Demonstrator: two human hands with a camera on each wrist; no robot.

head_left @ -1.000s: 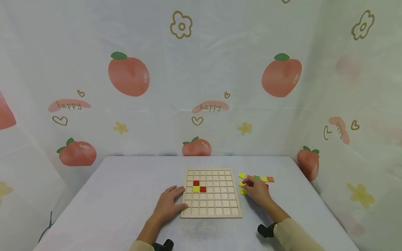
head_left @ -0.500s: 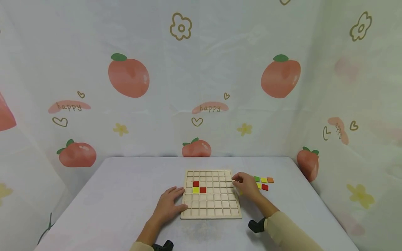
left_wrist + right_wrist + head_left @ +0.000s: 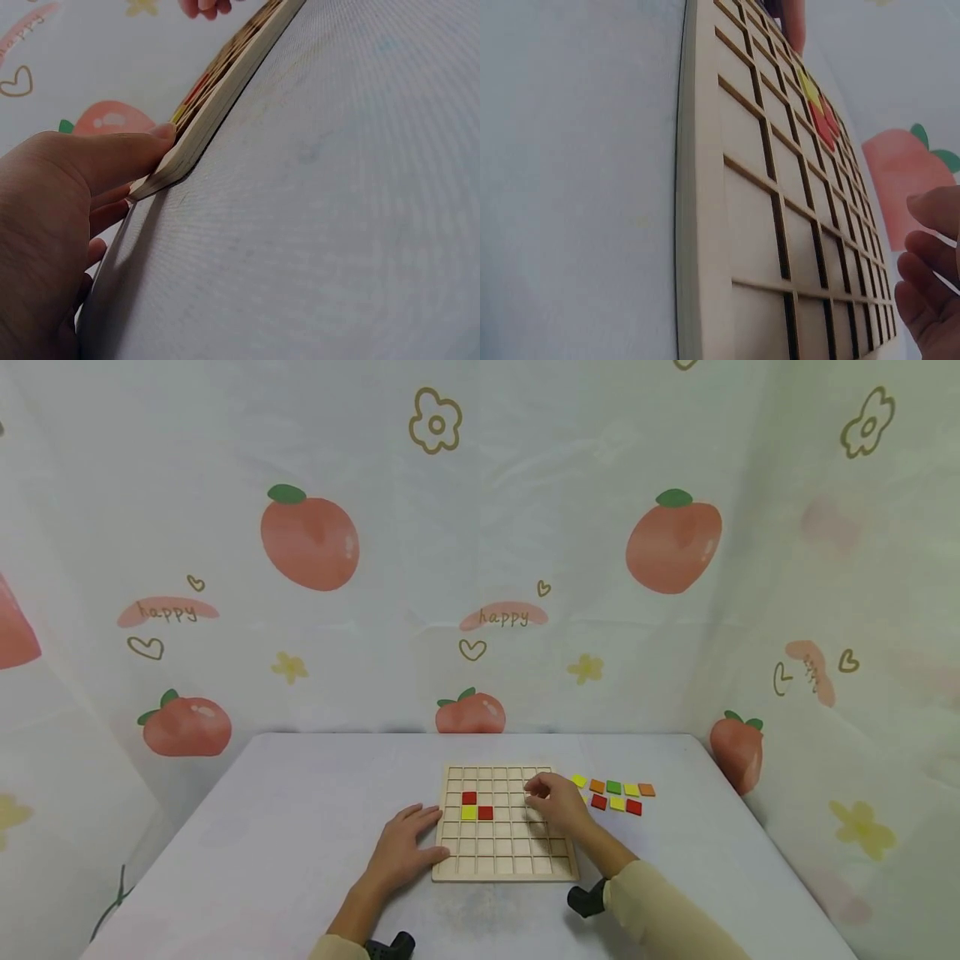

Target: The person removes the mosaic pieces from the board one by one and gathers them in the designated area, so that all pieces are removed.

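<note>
A wooden grid board (image 3: 504,875) lies on the table, with two red tiles (image 3: 486,813) and one yellow tile (image 3: 468,812) set in its left part. At the board's left side rests my left hand (image 3: 402,849), fingers extended and fingertips at the edge. Its thumb (image 3: 154,142) lies on the frame near a corner in the left wrist view. My right hand (image 3: 558,803) is over the right part of the board, fingers bent and thumb close to the index finger. In the right wrist view its fingers (image 3: 922,281) show at the right edge; whether they hold a tile I cannot tell.
Right of the board lie loose tiles: several yellow, orange and red ones and a green tile (image 3: 613,787). The right hand and forearm cover part of that area. Behind the white table (image 3: 322,793) hangs a patterned curtain (image 3: 390,527).
My right hand has moved left from the loose tiles, past the board's right edge, to above the grid, uncovering tiles behind it. The left hand has stayed at the board's left side.
</note>
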